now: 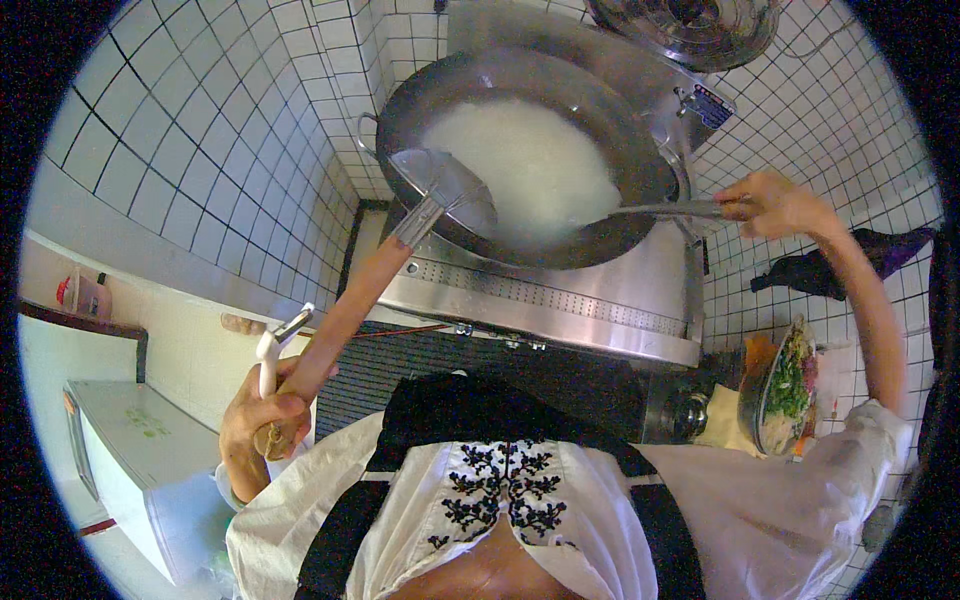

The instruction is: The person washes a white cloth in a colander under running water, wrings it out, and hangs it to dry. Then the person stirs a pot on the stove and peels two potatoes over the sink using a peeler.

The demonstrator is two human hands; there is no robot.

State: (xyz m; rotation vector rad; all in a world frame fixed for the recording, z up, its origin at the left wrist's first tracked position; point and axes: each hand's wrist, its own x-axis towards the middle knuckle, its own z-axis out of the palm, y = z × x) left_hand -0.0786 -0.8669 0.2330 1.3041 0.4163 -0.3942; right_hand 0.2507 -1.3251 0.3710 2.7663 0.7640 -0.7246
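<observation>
A large dark wok (405, 90) with cloudy whitish liquid (525, 157) in it sits on a stainless-steel stove (540, 289). My left hand (266, 420) grips the wooden handle (352, 307) of a skimmer. The skimmer's mesh bowl (450, 184) is tilted over the wok's near left part. A white peeler-like tool (271, 352) with a metal strip also sticks out of my left hand. At the wok's right side, my right hand (776, 202) holds the metal handle (675, 210) of a utensil. Its far end dips into the liquid and is hidden there.
A tray of chopped greens and other food (787, 397) stands at the right. Behind the stove is a round metal lid or pan (690, 30). A dark cloth (817, 270) lies by the tiled right wall. A white cabinet-like box (142, 427) is at lower left.
</observation>
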